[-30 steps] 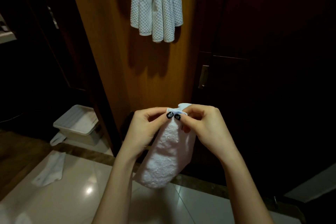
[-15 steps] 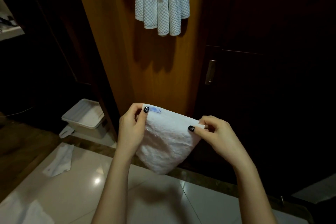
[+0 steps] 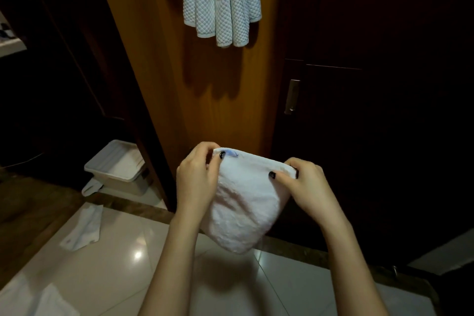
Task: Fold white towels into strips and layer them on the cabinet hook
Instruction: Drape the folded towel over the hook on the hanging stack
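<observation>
Both hands pinch the top edge of a white towel point(image 3: 246, 208). The left hand point(image 3: 197, 182) has its thumb and fingers curled round the upper left corner, beside a small blue label point(image 3: 232, 153). The right hand point(image 3: 307, 187) clamps the upper right corner, which sits slightly lower. The held edge runs left to right between the hands, and the cloth hangs from it in a rounded pouch over the tiled floor point(image 3: 128, 264), in front of the wooden cabinet panel point(image 3: 179, 84). Held this way the towel looks about as wide as it is deep, so it is probably not yet a strip. I judge that one more fold, bringing the two corners together, would turn its long axis vertical. The waffle-weave towels point(image 3: 223, 0) already hung lie well above the hands, almost straight over the left one, and their tops pass out of view, so the hook itself cannot be seen. The left hand is therefore the nearer one for lifting the finished strip up onto that stack.
</observation>
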A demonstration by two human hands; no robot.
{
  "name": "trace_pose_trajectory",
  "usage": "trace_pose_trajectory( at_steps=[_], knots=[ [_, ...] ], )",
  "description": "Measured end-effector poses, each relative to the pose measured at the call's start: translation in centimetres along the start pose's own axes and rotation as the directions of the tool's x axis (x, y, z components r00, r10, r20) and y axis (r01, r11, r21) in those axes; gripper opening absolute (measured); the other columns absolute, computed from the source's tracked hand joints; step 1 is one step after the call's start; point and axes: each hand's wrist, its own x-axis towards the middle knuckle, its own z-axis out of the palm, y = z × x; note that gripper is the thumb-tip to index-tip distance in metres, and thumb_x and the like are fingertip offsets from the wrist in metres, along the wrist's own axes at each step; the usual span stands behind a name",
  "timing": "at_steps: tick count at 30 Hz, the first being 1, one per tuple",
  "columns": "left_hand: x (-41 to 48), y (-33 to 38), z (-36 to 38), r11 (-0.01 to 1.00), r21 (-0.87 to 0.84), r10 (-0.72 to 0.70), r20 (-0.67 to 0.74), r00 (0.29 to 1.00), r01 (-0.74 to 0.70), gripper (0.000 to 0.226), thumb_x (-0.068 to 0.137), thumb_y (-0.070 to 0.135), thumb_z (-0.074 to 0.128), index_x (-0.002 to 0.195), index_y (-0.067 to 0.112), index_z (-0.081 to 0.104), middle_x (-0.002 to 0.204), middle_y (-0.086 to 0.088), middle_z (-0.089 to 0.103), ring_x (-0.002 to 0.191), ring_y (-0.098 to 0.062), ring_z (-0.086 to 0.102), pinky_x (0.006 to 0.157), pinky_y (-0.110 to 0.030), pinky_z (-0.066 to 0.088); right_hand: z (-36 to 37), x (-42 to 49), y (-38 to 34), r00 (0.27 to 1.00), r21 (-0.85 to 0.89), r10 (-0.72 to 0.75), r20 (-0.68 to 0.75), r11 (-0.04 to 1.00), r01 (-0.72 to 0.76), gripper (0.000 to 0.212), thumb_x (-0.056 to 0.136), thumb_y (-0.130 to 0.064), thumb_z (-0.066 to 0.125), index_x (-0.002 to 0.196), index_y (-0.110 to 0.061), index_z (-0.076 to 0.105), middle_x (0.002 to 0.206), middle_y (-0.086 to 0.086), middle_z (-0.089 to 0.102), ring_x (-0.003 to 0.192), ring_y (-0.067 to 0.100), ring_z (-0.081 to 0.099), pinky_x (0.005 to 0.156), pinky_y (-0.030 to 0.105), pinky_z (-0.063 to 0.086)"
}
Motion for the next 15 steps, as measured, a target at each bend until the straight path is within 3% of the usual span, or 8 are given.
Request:
trace_pose_trajectory(
  at_steps=[3, 7, 11, 13, 15],
  knots=[
    [-0.6, 0.4, 0.1, 0.996, 0.087, 0.033, -0.075, 0.997, -0.026, 0.008, 0.096, 0.016, 0.058, 0.1, 0.015, 0.064, 0.085, 0.011, 0.056, 0.074, -0.007, 0.05, 0.062, -0.024, 0.035, 0.1, -0.6, -0.1, 0.992, 0.093, -0.056, -0.111, 0.993, 0.066, 0.012, 0.089, -0.02, 0.067, 0.078, -0.016, 0.064, 0.077, -0.002, 0.061, 0.073, 0.008, 0.056, 0.061, 0.02, 0.04],
    [-0.9, 0.5, -0.2, 0.998, 0.057, 0.019, -0.066, 0.998, -0.015, 0.005, 0.095, 0.018, 0.06, 0.098, 0.018, 0.064, 0.08, 0.009, 0.059, 0.068, -0.006, 0.052, 0.056, -0.013, 0.033, -0.3, -0.6, -0.7, 0.95, 0.1, -0.076, -0.302, 0.989, 0.111, 0.013, 0.088, -0.018, 0.068, 0.076, -0.021, 0.063, 0.075, -0.004, 0.057, 0.073, 0.007, 0.056, 0.063, 0.025, 0.042],
    [-2.1, 1.2, 1.3, 0.979, -0.097, -0.173, 0.046, 0.984, 0.177, 0.004, 0.095, 0.016, 0.059, 0.091, 0.016, 0.06, 0.07, 0.005, 0.064, 0.058, -0.006, 0.064, 0.05, -0.017, 0.044, 0.3, -0.6, -0.4, 0.968, 0.033, 0.098, -0.229, 0.995, -0.093, 0.021, 0.084, -0.019, 0.063, 0.065, -0.021, 0.055, 0.06, -0.001, 0.056, 0.06, 0.018, 0.055, 0.052, 0.032, 0.036],
    [-2.7, 1.3, 1.9, 0.926, -0.234, -0.287, 0.08, 0.955, 0.298, 0.006, 0.094, 0.013, 0.061, 0.088, 0.014, 0.06, 0.07, 0.0, 0.068, 0.059, -0.002, 0.067, 0.053, -0.015, 0.051, 0.5, -1.1, -0.5, 0.968, 0.119, 0.122, -0.219, 0.988, -0.098, 0.011, 0.084, -0.016, 0.063, 0.075, -0.023, 0.062, 0.062, -0.002, 0.059, 0.058, 0.013, 0.056, 0.05, 0.028, 0.038],
    [-2.9, 1.3, 2.2, 0.857, -0.354, -0.368, 0.089, 0.926, 0.375, 0.009, 0.093, 0.009, 0.062, 0.085, 0.013, 0.061, 0.074, -0.005, 0.07, 0.062, -0.005, 0.07, 0.055, -0.016, 0.054, 0.4, -1.8, -1.1, 0.988, 0.189, 0.058, -0.143, 0.981, -0.03, 0.023, 0.084, -0.014, 0.064, 0.097, -0.032, 0.068, 0.072, -0.006, 0.064, 0.062, 0.003, 0.058, 0.053, 0.017, 0.042]
  ],
)
